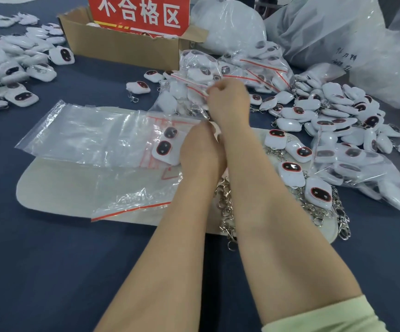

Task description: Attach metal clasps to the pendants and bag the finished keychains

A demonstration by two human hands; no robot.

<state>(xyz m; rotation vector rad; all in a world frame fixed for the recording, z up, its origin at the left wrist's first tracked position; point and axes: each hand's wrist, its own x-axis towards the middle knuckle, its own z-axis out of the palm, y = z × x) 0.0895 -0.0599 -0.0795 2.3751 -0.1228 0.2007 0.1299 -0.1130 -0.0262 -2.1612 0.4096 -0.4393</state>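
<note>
My right hand (227,97) is curled into a fist and pinches the red-striped top edge of a filled zip bag (184,94) of white keychains. My left hand (201,147) lies palm down on the beige mat (50,188); its fingertips are hidden behind my right forearm. Beside the left hand, two white pendants with dark oval faces (165,147) sit on a printed zip bag. Empty clear zip bags (79,135) lie across the mat. Loose metal clasps (225,207) are heaped between my forearms. Three clasped pendants (290,171) lie on the mat's right side.
A cardboard box with a red sign (122,44) stands at the back. Loose white pendants (14,68) cover the far left, and finished keychains (338,116) pile up on the right beside more filled bags (352,164). Large plastic sacks (326,27) fill the back right.
</note>
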